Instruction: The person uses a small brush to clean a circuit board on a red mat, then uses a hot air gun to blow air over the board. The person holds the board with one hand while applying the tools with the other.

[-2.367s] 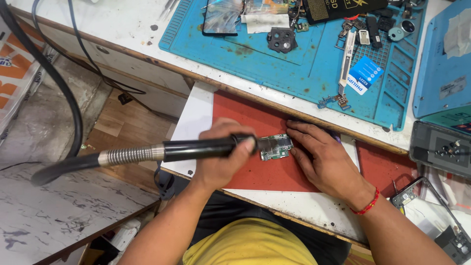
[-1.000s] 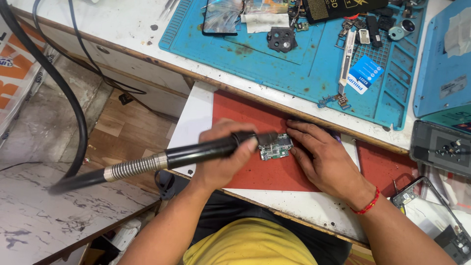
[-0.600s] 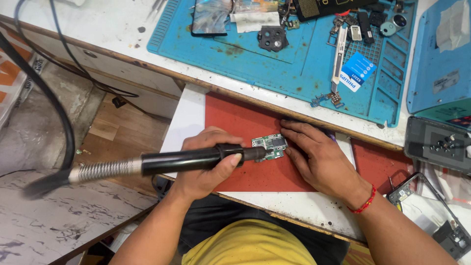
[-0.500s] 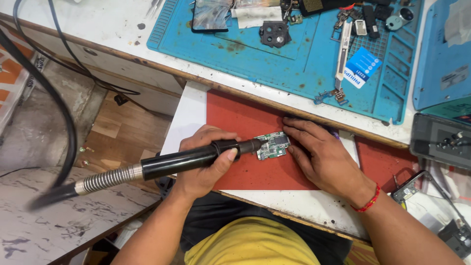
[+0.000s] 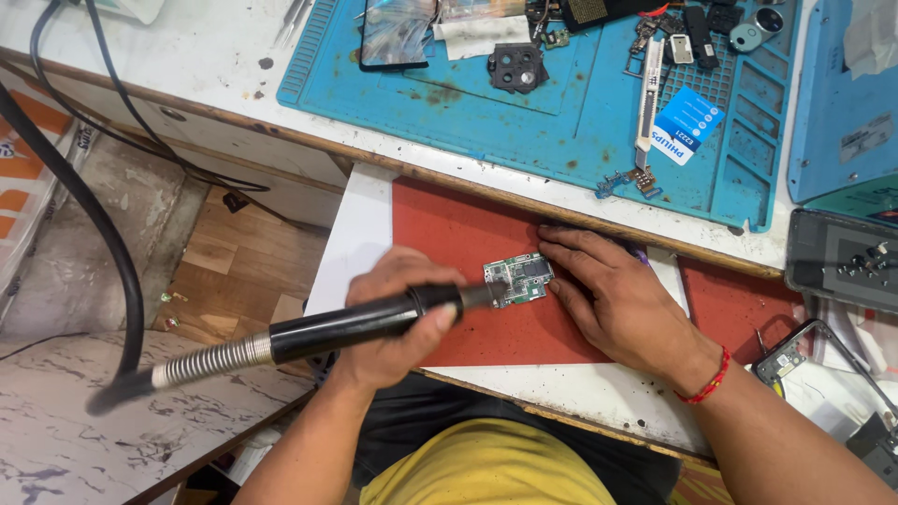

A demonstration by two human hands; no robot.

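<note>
**A:** What's biggest on the bench?

**B:** The blue silicone repair mat (image 5: 524, 122) at twelve o'clock, strewn with small phone parts. Nearer the person lies a flat red rubber work pad (image 5: 449, 215), and the work sits at its centre.

**A:** And the hands?

**B:** The left hand (image 5: 398, 318), at about eight o'clock from the pad's centre, is clenched around a long black hot-air handpiece with a coiled metal strain relief and thick black hose (image 5: 337, 327); its nozzle points toward three o'clock and ends right at the board's left edge. The right hand (image 5: 622, 304), at four o'clock, lies flat and spread, gripping nothing, its fingertips (image 5: 552, 254) against the board's right edge.

**A:** The board itself?

**B:** A small green rectangular phone circuit board (image 5: 519, 279), lying flat on the red pad between nozzle and fingertips.

**A:** How would it handle?

**B:** I'd judge it very light, stiff but thin, and fragile, crowded with tiny components. It would slide easily, so bracing it at the rim makes sense. Take it by the bare edges only, never across the face, and near the nozzle it is probably hot.
</note>
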